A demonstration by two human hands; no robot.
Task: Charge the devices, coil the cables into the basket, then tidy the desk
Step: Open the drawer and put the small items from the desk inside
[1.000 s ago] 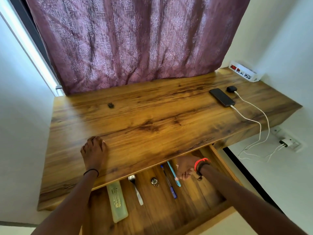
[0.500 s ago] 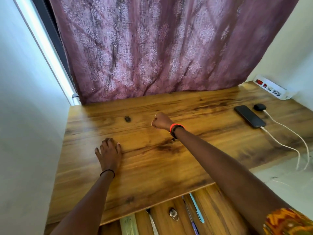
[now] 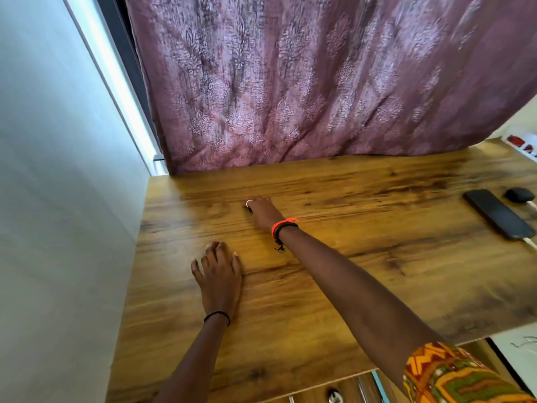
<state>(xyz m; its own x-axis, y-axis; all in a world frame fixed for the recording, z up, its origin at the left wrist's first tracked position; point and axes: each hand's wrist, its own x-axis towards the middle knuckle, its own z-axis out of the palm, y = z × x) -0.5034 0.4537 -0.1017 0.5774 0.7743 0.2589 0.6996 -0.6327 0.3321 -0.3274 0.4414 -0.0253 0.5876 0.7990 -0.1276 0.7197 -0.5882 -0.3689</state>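
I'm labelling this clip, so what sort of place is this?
Probably a home study or bedroom corner: a wooden desk set against a patterned purple curtain, with a phone plugged into a white cable lying on it.

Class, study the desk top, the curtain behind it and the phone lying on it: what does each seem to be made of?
Desk top: wood or wood-look laminate, satin finish; brown streaky grain with dark knots. Which of the two cannot be told.
Curtain: woven fabric, mauve with a paler floral pattern; it hangs in soft folds.
Phone: smooth dark face, probably glass; it is flat and slightly glossy.
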